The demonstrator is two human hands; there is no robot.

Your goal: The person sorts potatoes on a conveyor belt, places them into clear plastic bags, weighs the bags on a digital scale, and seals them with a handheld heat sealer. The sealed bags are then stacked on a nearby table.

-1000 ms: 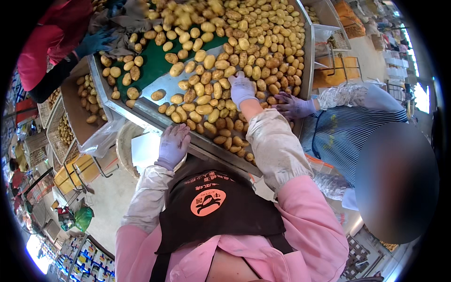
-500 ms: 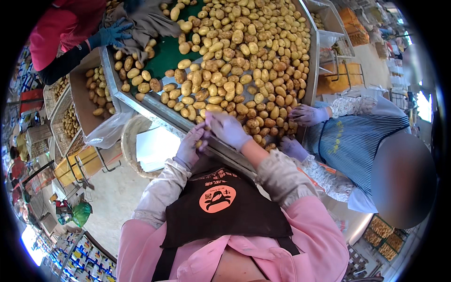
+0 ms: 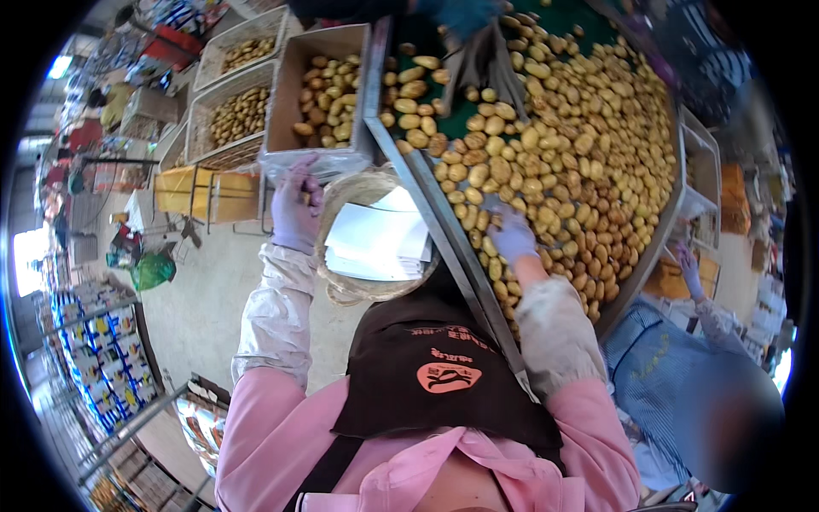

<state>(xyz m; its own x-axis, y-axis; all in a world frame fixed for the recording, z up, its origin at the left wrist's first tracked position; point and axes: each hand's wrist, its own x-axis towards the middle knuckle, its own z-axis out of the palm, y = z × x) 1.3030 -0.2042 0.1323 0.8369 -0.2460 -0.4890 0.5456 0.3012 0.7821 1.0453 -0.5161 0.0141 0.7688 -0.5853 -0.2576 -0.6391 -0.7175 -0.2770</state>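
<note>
Over the near edge of a potato-filled carton (image 3: pixel 271 128), my left hand (image 3: pixel 295 209), in a pale purple glove, has its fingers curled round a potato (image 3: pixel 306 198), which shows only in part. My right hand (image 3: pixel 514 237), gloved alike, reaches into the loose potatoes (image 3: pixel 580 162) on the sorting table. Its fingers are extended and touch the potatoes beside the table's metal rim (image 3: pixel 426 209). Between my arms stands a round woven basket (image 3: pixel 343 292) with a stack of white paper sheets (image 3: pixel 375 243) on it.
Crates of potatoes (image 3: pixel 232 115) stand left of the carton, above yellow boxes (image 3: pixel 188 192) and metal stands. A co-worker's teal glove (image 3: pixel 461 13) is by a grey cloth (image 3: pixel 486 64) at the far side. Another co-worker in a striped apron (image 3: pixel 653 350) stands at the right.
My view has turned to the left. My left hand has moved from the table rim to the carton. My right hand has gone from beside the left one into the potatoes.
</note>
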